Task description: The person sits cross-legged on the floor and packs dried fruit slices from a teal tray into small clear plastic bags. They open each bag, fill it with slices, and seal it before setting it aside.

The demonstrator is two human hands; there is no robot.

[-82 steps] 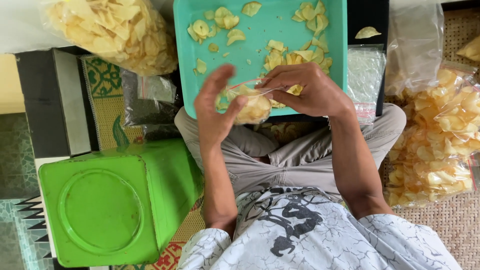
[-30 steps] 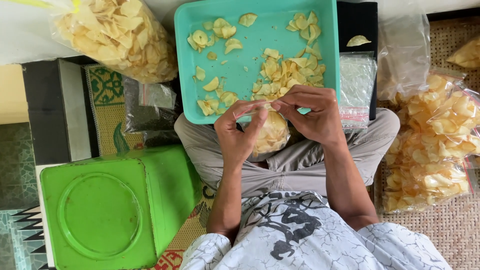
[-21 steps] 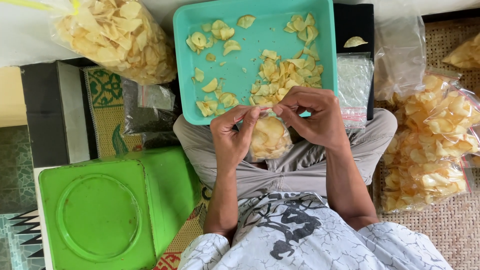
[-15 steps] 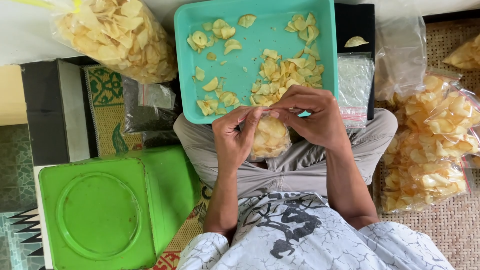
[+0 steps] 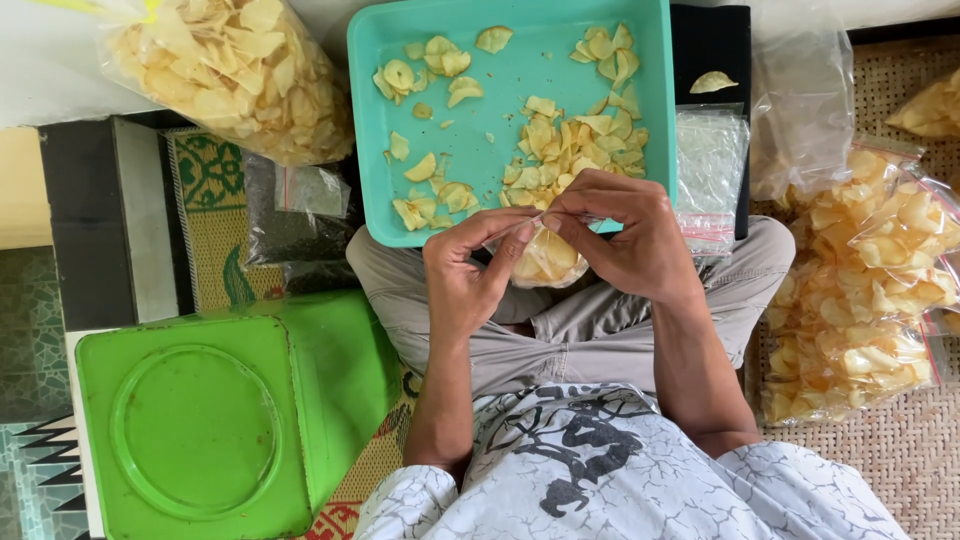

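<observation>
Left hand (image 5: 468, 268) and right hand (image 5: 628, 240) both pinch the top edge of a small chip-filled clear bag (image 5: 545, 258), held just below the teal tray (image 5: 500, 110).

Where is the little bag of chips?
In the head view, the small clear bag of chips sits centre, pinched between the left hand and right hand, just below the teal tray.

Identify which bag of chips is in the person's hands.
The small clear bag over the lap, pinched at its top by the left hand and right hand. The large bag and the filled packets lie untouched.
</observation>
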